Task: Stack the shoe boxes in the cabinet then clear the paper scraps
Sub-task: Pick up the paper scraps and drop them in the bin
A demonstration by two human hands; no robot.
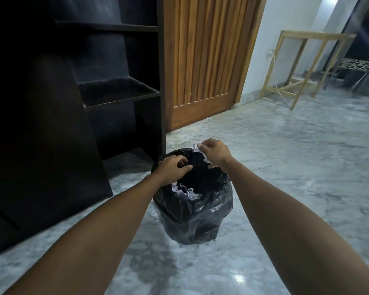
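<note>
Bin: on floor, right of cabinet
Scraps: inside bin
Door: behind bin
Frame: far right, by wall

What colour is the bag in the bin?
The bin bag is shiny black, seen best in the head view, the only one here.

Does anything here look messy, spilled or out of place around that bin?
Nothing looks spilled. The right hand holds white paper scraps over the black-bagged bin, and the left hand rests at its rim. The one oddity: the dark cabinet's visible shelves hold no shoe boxes.
</note>
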